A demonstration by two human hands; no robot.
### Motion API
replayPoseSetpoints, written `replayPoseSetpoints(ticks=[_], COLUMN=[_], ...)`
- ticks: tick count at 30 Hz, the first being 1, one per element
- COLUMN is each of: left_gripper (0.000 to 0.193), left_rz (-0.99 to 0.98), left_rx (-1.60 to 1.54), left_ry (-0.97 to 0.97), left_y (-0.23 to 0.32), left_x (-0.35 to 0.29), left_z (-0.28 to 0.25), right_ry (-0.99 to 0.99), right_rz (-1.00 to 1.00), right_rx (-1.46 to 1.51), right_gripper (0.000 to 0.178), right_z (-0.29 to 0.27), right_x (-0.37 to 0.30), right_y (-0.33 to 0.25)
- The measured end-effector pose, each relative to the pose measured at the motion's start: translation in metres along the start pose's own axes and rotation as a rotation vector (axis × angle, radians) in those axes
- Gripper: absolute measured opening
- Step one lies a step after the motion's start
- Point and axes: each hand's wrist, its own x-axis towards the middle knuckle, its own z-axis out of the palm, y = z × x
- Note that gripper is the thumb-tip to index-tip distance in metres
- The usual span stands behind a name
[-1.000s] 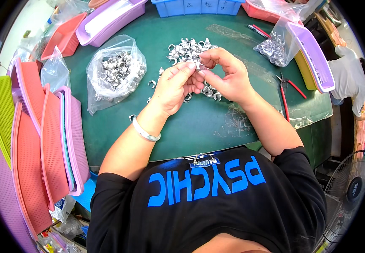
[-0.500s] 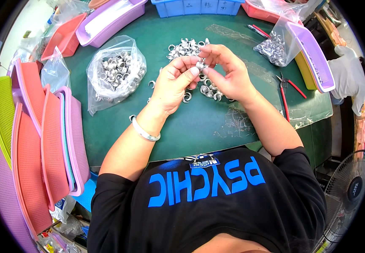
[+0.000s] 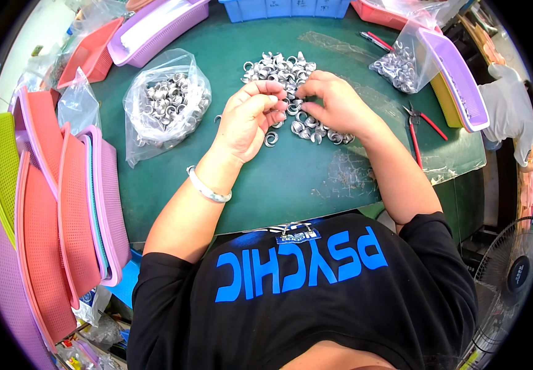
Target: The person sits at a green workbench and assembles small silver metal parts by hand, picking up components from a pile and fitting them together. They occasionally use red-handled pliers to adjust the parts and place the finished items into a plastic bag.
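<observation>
A heap of C-shaped silver metal rings (image 3: 282, 66) lies on the green table, with more ribbed rings (image 3: 319, 132) spread along its near side. My left hand (image 3: 248, 117) is at the heap's left edge, fingers curled and thumb pressed against them; whatever sits in that pinch is too hidden to make out. On the other side, my right hand (image 3: 340, 106) reaches over the rings, thumb and forefinger apart, with rings just beyond the fingertips. One loose ring (image 3: 270, 139) rests below my left fingers. A pale bangle (image 3: 208, 188) circles my left wrist.
Left of the heap stands a clear bag of rings (image 3: 171, 102). Another bag of rings (image 3: 399, 68) lies at right, near red-handled pliers (image 3: 415, 132) and a purple basket (image 3: 479, 117). A blue bin (image 3: 288, 11) edges the back; stacked baskets (image 3: 44, 234) crowd the left.
My hands have moved apart from their meeting point over the rings. The right has dropped onto the heap and its fingers have parted; the left has shifted slightly left.
</observation>
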Motion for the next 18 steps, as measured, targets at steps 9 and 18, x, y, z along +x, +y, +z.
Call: replayPoseSetpoints(ticks=[9,18], left_gripper=[0.011,0.011], left_rz=[0.009,0.003], left_rx=[0.082,0.207], left_ry=[0.077,0.091], left_y=[-0.001,-0.002], left_x=[-0.001,-0.002], left_z=[0.007,0.008], right_ry=[0.058,0.085], right_rz=[0.083,0.031], right_rx=[0.031,0.038], right_gripper=[0.020,0.018], right_z=[0.003,0.010], right_x=[0.002,0.001], right_y=[0.005,0.013])
